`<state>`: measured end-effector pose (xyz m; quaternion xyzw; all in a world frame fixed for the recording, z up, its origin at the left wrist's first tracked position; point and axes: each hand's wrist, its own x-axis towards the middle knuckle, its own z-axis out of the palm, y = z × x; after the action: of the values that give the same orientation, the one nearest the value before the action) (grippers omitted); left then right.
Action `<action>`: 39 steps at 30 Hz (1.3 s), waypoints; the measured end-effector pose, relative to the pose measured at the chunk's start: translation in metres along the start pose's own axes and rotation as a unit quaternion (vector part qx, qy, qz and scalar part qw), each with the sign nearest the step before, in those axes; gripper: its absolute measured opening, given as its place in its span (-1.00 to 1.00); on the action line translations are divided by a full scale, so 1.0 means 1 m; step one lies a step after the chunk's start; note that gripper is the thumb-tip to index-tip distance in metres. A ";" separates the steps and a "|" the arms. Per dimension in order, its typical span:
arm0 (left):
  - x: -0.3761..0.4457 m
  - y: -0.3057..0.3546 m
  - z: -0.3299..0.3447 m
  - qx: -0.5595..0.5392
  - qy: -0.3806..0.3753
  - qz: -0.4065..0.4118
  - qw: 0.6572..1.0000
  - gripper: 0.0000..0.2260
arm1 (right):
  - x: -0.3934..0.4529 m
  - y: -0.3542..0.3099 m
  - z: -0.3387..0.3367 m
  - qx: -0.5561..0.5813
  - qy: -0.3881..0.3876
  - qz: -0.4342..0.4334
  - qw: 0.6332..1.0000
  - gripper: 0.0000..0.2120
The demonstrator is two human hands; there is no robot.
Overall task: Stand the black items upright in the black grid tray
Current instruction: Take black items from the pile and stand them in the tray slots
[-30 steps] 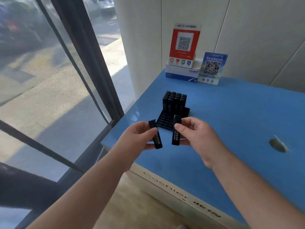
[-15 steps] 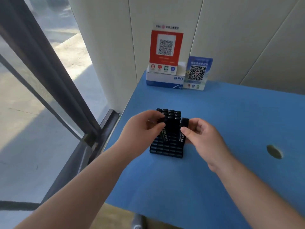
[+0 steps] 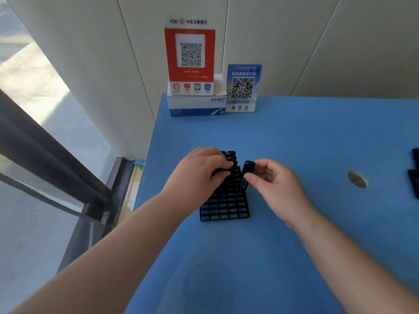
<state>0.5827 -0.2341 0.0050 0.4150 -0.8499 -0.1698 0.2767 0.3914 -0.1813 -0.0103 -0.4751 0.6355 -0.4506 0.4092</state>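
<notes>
I look down at a blue desk point(image 3: 294, 137) where a black grid tray point(image 3: 224, 207) lies between my two hands. Its far rows hold black sticks standing on end point(image 3: 230, 155); its near rows are open cells.

My right hand point(image 3: 275, 186) pinches one black stick point(image 3: 246, 174) between thumb and fingertips, the other fingers loosely curled. The stick has white lettering down its side. Its long axis is almost upright, the top tipped slightly away from me and to the right, the lower end pointing down at the right edge of the tray, just left of my thumb. I cannot tell whether that end already sits in a cell or hangs just above one.

My left hand point(image 3: 201, 173) lies over the left part of the tray, fingers curled down among the standing sticks. I cannot make out whether it grips a stick or only steadies the row, since the fingers cover that spot.

The move ahead, as I judge it, turns on this: the nearest free cells lie directly below and a little to the left of the stick in my right hand, so it needs to be straightened and pushed straight down.

More black items point(image 3: 415, 173) lie well off to the right of my right hand, at the desk's edge of view.
</notes>
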 end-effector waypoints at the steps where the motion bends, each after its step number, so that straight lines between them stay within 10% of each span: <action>1: 0.000 -0.002 0.002 0.026 -0.005 0.024 0.999 -0.87 | 0.000 0.001 0.001 -0.002 0.003 -0.001 1.000 -0.82; 39: -0.012 -0.002 0.012 0.057 0.050 0.041 0.996 -0.76 | -0.006 0.017 -0.004 -0.222 0.048 -0.035 0.973 -0.80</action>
<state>0.5826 -0.2246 -0.0093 0.4027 -0.8597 -0.0886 0.3016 0.3854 -0.1722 -0.0247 -0.5535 0.7217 -0.3345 0.2466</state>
